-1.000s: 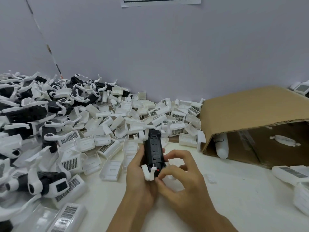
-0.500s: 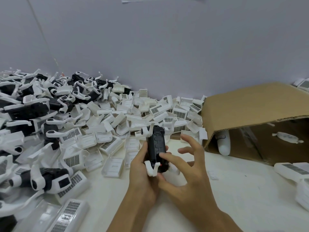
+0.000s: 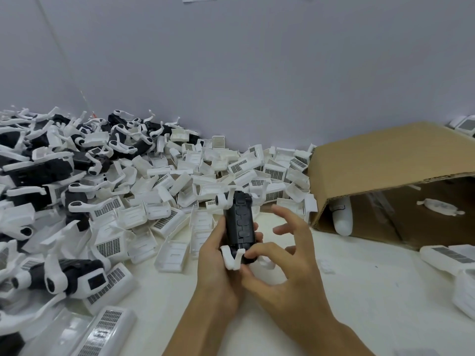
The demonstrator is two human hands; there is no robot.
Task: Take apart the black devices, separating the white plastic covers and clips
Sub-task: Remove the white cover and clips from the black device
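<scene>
The person's left hand [image 3: 218,268] was wrapped around a black device [image 3: 239,222], holding it upright just above the white table [image 3: 359,304], fingers closed along its left side and back. A white clip [image 3: 232,258] was hooked on the device's bottom end, and another white clip [image 3: 223,199] stuck out at the top left. The right hand [image 3: 285,268] was mostly open: thumb and index finger pinched in at the lower right corner of the device, right by the bottom clip, while the other fingers were spread out and touching nothing.

To the left and behind there was a big heap of white covers [image 3: 180,181], lots of them with barcode-looking labels, and further left a pile of black devices [image 3: 38,170] that had their white parts on. On the right sat a cardboard box [image 3: 385,163] tipped on its side with its opening facing the camera, and a couple of white pieces [image 3: 341,217] lay inside it.
</scene>
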